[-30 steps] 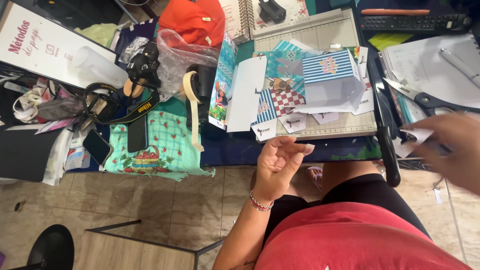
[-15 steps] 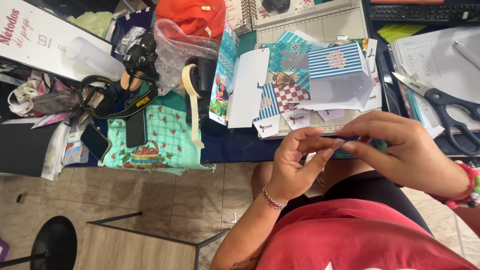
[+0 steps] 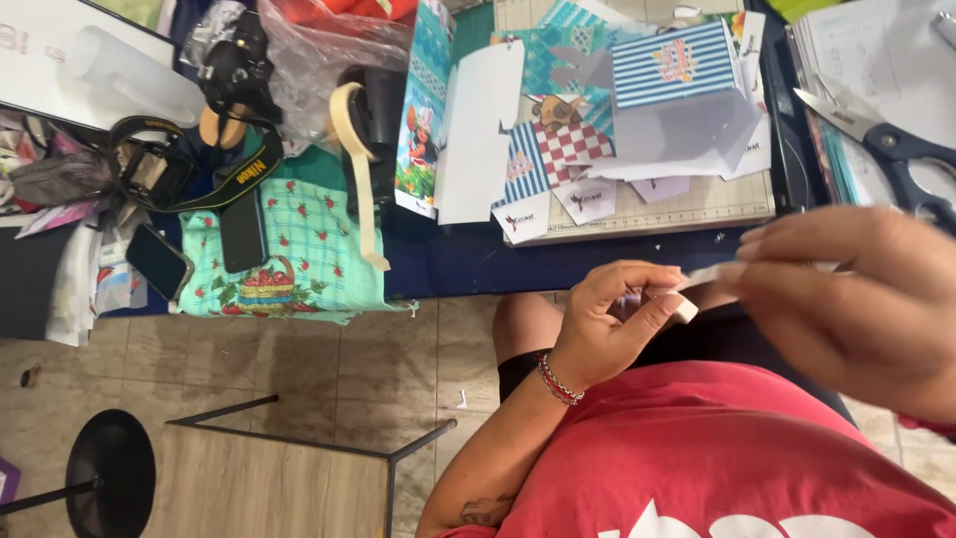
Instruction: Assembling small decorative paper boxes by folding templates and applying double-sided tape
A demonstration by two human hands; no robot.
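My left hand (image 3: 607, 324) and my right hand (image 3: 846, 299) both pinching a small white strip of paper (image 3: 697, 284) between fingertips, held over my lap, just below the table edge (image 3: 468, 269), scissors (image 3: 886, 139) near my right hand

Left hand: your left hand (image 3: 607, 324) curls in a pinching grip, bracelet at wrist.
Right hand: your right hand (image 3: 856, 299) meets it, fingers extended.

Beyond our hands we see the dark blue table (image 3: 468, 267). Straight ahead of them lies a ruled cutting mat (image 3: 687, 204) heaped with printed paper cut-outs (image 3: 597, 130). Scissors (image 3: 886, 139) lie above our right hand. Far off to our left sit a green strawberry cloth (image 3: 299, 249), two phones (image 3: 244, 229) and a camera (image 3: 234, 70).
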